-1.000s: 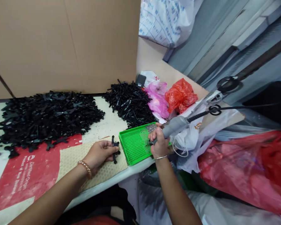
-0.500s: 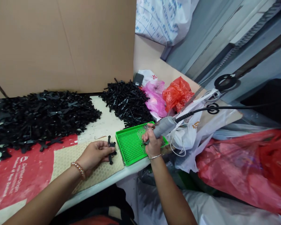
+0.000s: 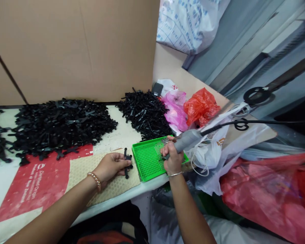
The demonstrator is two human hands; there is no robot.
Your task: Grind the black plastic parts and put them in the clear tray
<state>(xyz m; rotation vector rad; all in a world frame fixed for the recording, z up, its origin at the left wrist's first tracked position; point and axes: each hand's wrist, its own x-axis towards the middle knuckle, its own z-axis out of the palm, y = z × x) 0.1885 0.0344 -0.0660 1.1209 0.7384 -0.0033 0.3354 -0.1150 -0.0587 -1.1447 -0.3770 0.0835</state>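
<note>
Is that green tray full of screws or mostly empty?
Mostly empty: the green perforated plastic tray shows bare grid, with small metal screws only near its far right part.

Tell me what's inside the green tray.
The green tray holds a patch of small silvery screws near its far right side. The right hand, gripping a grey power screwdriver, covers the rest there.

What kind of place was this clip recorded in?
Likely a small assembly workbench in a workshop: heaps of black plastic parts, a green tray holding small screws, and a corded electric screwdriver in the right hand.
</note>
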